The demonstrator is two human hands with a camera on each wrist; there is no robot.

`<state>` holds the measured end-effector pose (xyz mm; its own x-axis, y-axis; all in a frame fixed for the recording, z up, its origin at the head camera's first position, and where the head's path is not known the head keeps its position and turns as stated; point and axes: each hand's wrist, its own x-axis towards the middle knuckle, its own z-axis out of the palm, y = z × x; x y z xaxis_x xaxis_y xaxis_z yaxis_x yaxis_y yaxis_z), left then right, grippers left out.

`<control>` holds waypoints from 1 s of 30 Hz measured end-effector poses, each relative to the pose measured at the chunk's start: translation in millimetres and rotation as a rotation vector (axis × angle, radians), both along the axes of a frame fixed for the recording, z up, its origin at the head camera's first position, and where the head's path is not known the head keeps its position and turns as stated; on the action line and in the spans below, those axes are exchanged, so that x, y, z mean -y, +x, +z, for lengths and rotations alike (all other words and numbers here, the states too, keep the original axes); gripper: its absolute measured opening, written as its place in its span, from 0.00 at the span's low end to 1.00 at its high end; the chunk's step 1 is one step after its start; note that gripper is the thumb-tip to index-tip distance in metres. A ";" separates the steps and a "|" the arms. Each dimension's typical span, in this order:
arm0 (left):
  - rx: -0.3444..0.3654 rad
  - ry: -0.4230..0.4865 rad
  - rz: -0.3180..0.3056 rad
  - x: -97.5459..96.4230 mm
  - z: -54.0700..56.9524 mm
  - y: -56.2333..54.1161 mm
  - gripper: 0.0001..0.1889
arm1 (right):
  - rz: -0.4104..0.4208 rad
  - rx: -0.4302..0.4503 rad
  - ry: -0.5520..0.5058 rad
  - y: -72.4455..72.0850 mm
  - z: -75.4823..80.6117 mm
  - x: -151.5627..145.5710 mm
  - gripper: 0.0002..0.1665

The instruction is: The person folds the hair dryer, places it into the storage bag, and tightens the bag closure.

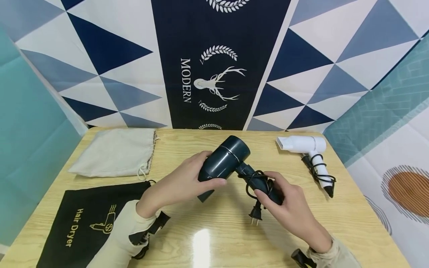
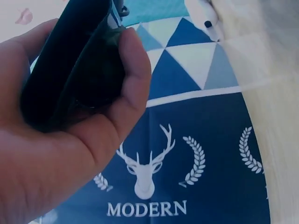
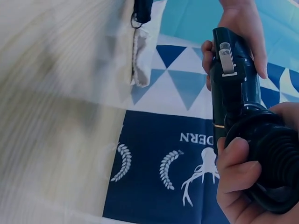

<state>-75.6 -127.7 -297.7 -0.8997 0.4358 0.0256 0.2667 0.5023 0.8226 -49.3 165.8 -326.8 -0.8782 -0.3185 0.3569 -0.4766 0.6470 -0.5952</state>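
Observation:
A dark green hair dryer [image 1: 219,160] is held above the table by both hands. My left hand [image 1: 187,181] grips its barrel near the nozzle end, thumb along the near side. My right hand [image 1: 291,206] holds the handle, around which a black cord [image 1: 256,184] is wound. The two-prong plug [image 1: 256,213] dangles under the handle. From the right wrist view, the handle joint and a silver label on the dryer's body [image 3: 227,60] show between the hands. The left wrist view has the dark nozzle end [image 2: 70,65] within the left hand's curled fingers.
A white hair dryer [image 1: 301,144] with its cord wrapped round the handle lies at the back right. On the left, a light cloth drawstring bag [image 1: 114,152] lies behind a black bag [image 1: 83,212] printed "Hair Dryer". A patterned cloth wall [image 1: 207,22] rises behind the wooden table [image 1: 181,238].

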 end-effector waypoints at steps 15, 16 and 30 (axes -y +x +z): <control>0.232 0.077 0.021 1.6 -12.0 -13.1 0.36 | 0.062 -0.039 -0.003 0.4 -7.1 16.0 0.23; 0.225 0.078 0.030 -0.6 -12.8 -12.6 0.36 | 0.056 -0.043 0.000 0.1 -7.0 15.3 0.23; 0.137 0.102 0.103 -11.4 -5.7 -1.3 0.36 | 0.034 -0.091 -0.037 1.3 -5.1 13.5 0.25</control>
